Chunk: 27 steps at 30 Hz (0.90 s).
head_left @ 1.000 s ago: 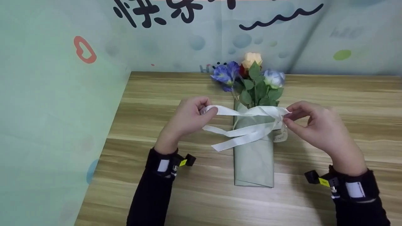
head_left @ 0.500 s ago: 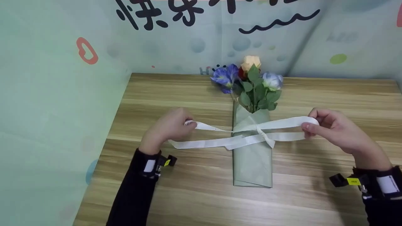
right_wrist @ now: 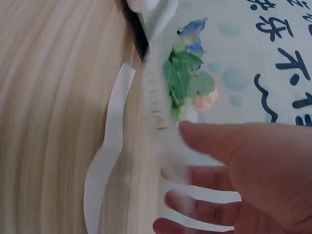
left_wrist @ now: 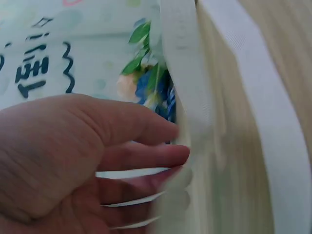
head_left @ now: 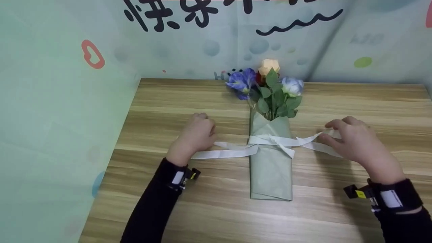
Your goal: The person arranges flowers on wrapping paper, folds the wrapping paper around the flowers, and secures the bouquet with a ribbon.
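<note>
A bouquet wrapped in pale green paper (head_left: 271,177) lies on the wooden table, its flowers pointing away. White ribbon (head_left: 275,140) crosses the wrap with a small knot-like crossing at the middle, and its tails run out to both sides. My left hand (head_left: 195,135) is over the left tails; in the left wrist view a blurred ribbon (left_wrist: 187,63) passes by the fingertips, thumb and fingers apart. On the other side my right hand (head_left: 359,143) hovers above the right tails with loosely spread fingers. The right wrist view has a blurred ribbon (right_wrist: 158,107) beyond its fingertips.
Purple (head_left: 242,82), cream (head_left: 269,66) and pale blue flowers (head_left: 292,86) with green leaves top the bouquet. A printed backdrop (head_left: 189,50) stands along the table's back and left edges. The wooden tabletop (head_left: 162,101) extends around the bouquet.
Both hands first drew the ribbon apart and pulled it lower on the wrap. Since then they have come slightly inward, let go, and the tails have sunk slack toward the table.
</note>
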Tool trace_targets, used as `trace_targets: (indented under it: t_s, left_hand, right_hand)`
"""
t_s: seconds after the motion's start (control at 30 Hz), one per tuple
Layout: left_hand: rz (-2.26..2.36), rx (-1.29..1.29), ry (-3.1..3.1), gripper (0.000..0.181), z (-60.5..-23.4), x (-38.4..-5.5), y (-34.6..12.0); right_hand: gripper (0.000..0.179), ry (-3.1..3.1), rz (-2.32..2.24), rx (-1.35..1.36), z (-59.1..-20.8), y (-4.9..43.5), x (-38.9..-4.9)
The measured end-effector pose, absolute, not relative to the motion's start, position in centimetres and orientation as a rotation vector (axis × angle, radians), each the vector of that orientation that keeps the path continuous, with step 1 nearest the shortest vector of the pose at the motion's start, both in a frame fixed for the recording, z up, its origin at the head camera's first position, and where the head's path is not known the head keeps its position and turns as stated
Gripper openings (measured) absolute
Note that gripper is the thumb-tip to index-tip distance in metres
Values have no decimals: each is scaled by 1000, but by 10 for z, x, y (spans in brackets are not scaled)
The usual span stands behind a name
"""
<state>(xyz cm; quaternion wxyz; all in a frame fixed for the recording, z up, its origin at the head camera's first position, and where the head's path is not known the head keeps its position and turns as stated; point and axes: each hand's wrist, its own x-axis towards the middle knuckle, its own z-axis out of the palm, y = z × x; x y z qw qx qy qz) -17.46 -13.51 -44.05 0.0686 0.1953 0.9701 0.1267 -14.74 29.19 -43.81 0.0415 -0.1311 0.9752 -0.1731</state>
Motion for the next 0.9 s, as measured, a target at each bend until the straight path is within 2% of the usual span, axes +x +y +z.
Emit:
trace_targets:
  t_s: [0.03, 0.17, 0.33, 0.47, 0.63, 0.9]
  left_hand:
    - [394, 667, 2922, 14, -442, -174, -129]
    - [428, 894, 2810, 36, -446, -166, -105]
    - [277, 1016, 2796, 16, -457, -159, -82]
    - [239, 1088, 2842, 6, -466, -158, -78]
    - [320, 1095, 2863, 11, -465, -159, -84]
    - [478, 1002, 2794, 18, -454, -160, -106]
  right_hand:
    - [46, 2994, -546, -439, -439, 286, -147]
    - [38, 2967, -721, -720, -451, 258, -149]
    - [31, 2988, -756, -956, -470, 235, -149]
    - [23, 3064, -709, -986, -482, 229, -149]
    - [12, 3079, -710, -1011, -487, 232, -150]
    - [6, 2939, -774, -935, -477, 263, -141]
